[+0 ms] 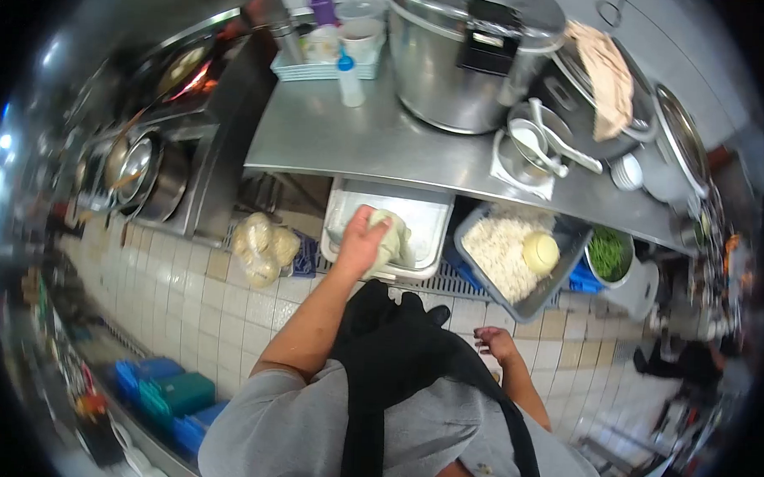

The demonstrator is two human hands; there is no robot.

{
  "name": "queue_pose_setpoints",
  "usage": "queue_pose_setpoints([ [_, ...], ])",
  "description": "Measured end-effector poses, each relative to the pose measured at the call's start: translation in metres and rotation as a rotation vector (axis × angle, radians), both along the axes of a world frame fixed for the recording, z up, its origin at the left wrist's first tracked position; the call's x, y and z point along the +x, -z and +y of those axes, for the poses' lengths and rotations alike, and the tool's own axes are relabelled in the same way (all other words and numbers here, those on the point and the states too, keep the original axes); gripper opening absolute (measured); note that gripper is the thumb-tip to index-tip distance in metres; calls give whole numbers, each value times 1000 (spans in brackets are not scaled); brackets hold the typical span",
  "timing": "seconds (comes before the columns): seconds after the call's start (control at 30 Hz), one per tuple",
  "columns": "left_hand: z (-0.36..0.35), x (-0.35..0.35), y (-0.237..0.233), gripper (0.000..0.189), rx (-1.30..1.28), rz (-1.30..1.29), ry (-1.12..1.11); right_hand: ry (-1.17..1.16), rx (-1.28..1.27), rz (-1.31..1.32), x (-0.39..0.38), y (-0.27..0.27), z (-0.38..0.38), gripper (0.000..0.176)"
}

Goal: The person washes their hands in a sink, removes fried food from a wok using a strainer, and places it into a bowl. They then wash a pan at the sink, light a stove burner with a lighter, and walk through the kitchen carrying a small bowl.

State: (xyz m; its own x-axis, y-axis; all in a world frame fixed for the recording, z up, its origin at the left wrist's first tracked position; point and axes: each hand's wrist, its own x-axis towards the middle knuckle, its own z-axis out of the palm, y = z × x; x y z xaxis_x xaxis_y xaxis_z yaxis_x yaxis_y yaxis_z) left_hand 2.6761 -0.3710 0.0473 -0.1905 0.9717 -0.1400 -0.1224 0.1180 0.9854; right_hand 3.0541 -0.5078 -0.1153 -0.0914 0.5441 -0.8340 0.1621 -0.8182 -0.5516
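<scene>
My left hand (359,244) is closed on a pale green cloth (390,240) inside a shallow metal tray (429,211). Part of the cloth bunches up beside my fingers and rests against the tray's floor. The tray sits below the front edge of the steel table, before my body. My right hand (498,344) hangs low at my side, fingers loosely apart, holding nothing. Nearest to it is a grey tub (527,313) of white rice (499,253), with a pale yellow round container (540,252) lying in the rice.
A steel table (343,140) carries a large pot (438,81), a squeeze bottle (350,82) and a container with ladles (528,151). At left, flames burn under a wok (184,68). Bags (260,247) lie on the tiled floor. Chopped greens (607,253) fill a bowl. Another person (689,363) is at right.
</scene>
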Motion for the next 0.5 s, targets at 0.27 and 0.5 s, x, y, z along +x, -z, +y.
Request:
queue_pose_setpoints([
  [0.27, -58, 66, -2, 19, 82, 131, 374, -26, 13, 733, -158, -76, 102, 31],
  [0.5, -90, 19, -17, 24, -129, -310, 312, 86, 100, 995, -238, -179, 81, 24],
])
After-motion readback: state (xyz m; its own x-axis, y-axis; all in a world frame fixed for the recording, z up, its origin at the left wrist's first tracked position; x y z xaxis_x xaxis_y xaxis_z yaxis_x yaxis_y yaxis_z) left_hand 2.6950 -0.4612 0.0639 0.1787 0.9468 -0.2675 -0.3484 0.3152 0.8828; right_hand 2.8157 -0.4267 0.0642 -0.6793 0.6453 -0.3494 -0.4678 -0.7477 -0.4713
